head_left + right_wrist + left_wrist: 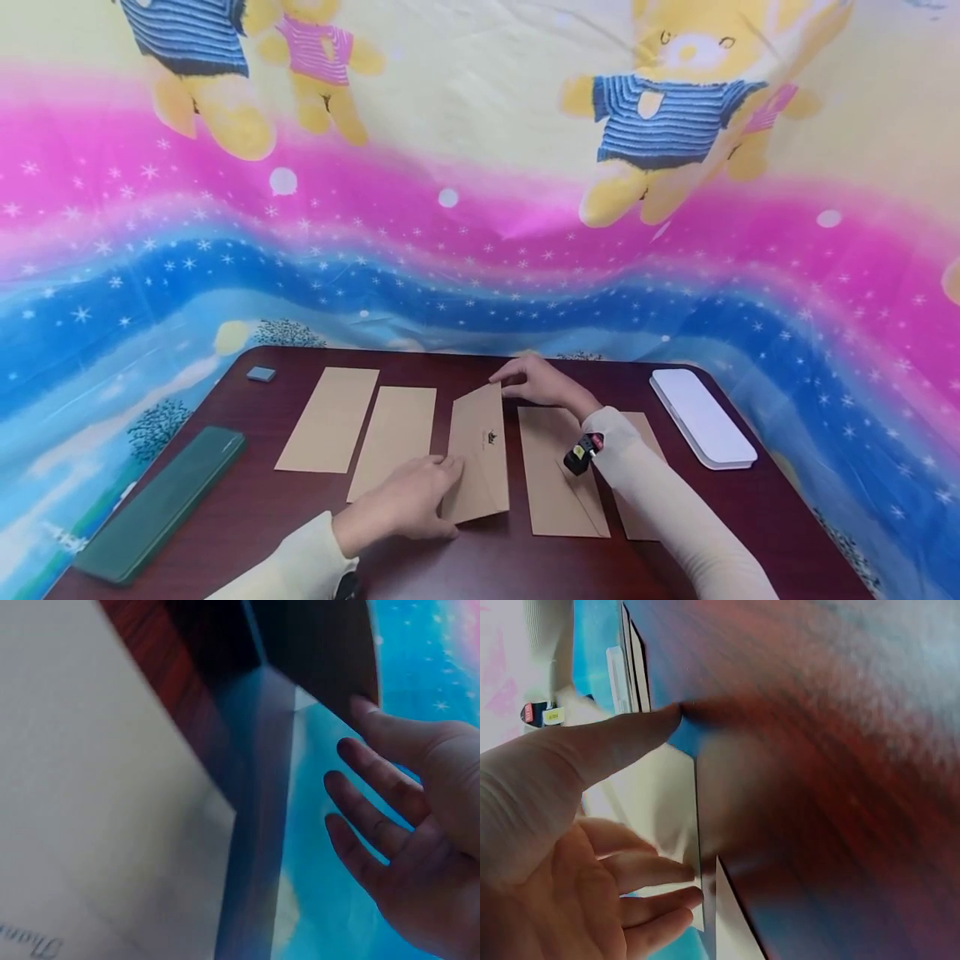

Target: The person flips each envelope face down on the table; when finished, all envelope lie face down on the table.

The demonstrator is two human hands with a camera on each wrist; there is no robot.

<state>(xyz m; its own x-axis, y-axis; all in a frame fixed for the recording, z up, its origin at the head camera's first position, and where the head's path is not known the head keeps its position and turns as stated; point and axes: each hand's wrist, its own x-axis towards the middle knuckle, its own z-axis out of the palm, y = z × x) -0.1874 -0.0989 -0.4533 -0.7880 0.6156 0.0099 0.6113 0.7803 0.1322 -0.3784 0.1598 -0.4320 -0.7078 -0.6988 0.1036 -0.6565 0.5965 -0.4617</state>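
Observation:
A kraft-brown envelope (480, 467) with a small dark crown print stands tilted up from the table at the middle of a row. My right hand (540, 385) pinches its top right corner between thumb and fingers; in the right wrist view the envelope's shaded face (322, 652) shows above the thumb, with the other fingers (367, 832) spread below. My left hand (412, 500) rests at its lower left edge. The left wrist view shows that hand (592, 855) with its thumb stretched out and fingers loosely extended against the envelope (664, 802).
Two brown envelopes (330, 421) lie flat to the left. To the right lie another (555, 467), with a flap line, and one (633, 521) partly under my right forearm. A green case (161, 504), blue block (261, 374) and white case (701, 417) flank the row.

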